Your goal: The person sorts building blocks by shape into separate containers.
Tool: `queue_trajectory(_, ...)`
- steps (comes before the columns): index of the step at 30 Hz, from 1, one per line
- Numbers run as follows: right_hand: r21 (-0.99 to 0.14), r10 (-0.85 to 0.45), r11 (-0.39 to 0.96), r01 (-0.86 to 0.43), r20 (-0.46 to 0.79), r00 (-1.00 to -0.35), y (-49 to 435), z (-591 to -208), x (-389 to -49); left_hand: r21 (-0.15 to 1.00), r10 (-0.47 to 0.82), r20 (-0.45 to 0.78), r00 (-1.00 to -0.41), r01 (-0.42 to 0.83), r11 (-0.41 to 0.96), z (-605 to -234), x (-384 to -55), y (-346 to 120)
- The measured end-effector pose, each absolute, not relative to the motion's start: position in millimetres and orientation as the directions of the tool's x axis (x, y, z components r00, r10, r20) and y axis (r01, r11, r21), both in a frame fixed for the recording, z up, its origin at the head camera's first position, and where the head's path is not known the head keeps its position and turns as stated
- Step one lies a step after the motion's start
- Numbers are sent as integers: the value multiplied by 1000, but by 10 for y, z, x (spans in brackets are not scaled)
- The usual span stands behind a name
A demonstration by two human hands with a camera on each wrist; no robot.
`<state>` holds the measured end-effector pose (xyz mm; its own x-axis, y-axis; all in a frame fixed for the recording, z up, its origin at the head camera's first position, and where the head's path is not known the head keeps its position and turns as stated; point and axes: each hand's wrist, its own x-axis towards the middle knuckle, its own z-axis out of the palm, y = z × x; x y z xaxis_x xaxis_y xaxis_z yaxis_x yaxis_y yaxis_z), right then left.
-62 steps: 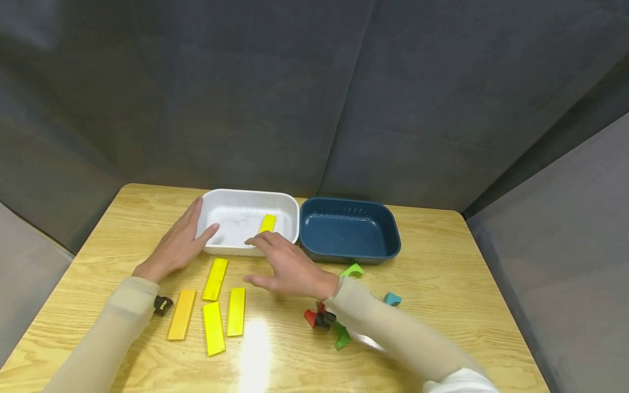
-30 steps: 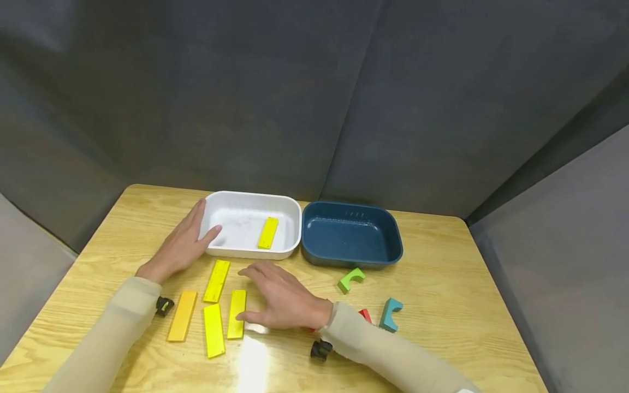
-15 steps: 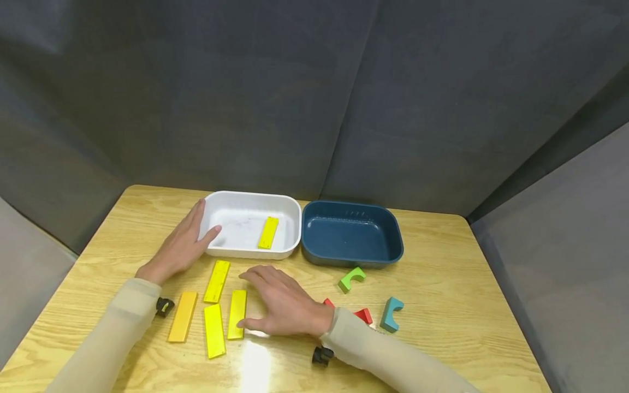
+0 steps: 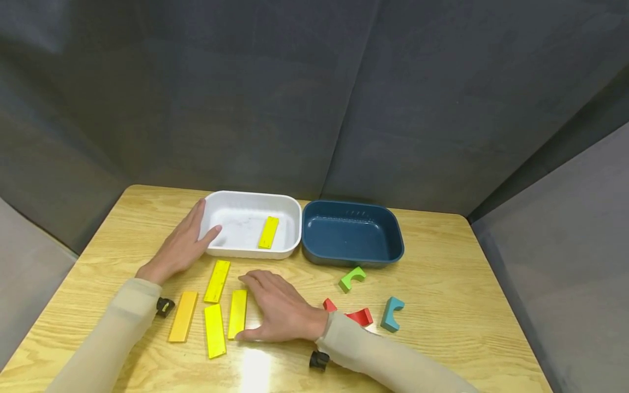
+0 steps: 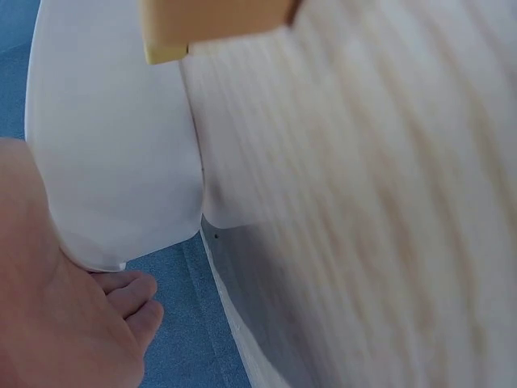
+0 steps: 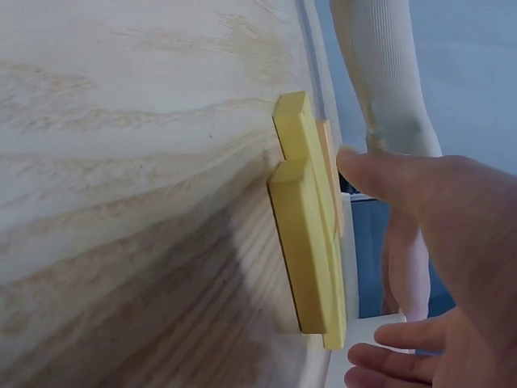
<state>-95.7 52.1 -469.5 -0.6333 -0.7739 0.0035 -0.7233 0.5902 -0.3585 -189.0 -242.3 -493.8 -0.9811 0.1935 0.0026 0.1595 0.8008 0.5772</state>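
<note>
My left hand (image 4: 179,240) holds the left end of a white plastic tub (image 4: 231,248), its fingers along the outer wall and its thumb over the rim. One yellow plank block (image 4: 268,232) lies inside that tub. My right hand (image 4: 285,308) hovers, fingers spread, beside another yellow block (image 4: 237,314), its thumb near the block's close end. Whether thumb and block touch, I cannot tell. To the left lie two more yellow blocks, an upper one (image 4: 217,281) and a lower one (image 4: 214,331), plus an orange block (image 4: 183,316). The right wrist view shows nothing between thumb and fingers (image 6: 396,364).
A dark blue tub (image 4: 351,257) stands against the white one's right side. Right of my right hand lie a green arch block (image 4: 351,279), a blue arch block (image 4: 391,314) and a red curved block (image 4: 362,317) partly covered by my forearm. Dark curtains (image 4: 245,98) enclose the table.
My right hand has drawn back from over the white tub toward the near yellow block, uncovering the block inside the tub. Lately it sinks slightly lower. My left hand stays at the white tub.
</note>
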Motion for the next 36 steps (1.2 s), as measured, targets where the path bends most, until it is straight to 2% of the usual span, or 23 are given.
queue_trajectory(22, -351, -792, 594, -724, -96, -603, 448, -4810, -979, 585, 188, -5, -982, 149, 797, -4926, -1885, -2414)
queue_trajectory(36, -377, -798, 579, -723, -84, -596, 397, -4834, -997, 584, 186, 1, -982, 152, 798, -4932, -1875, -2411)
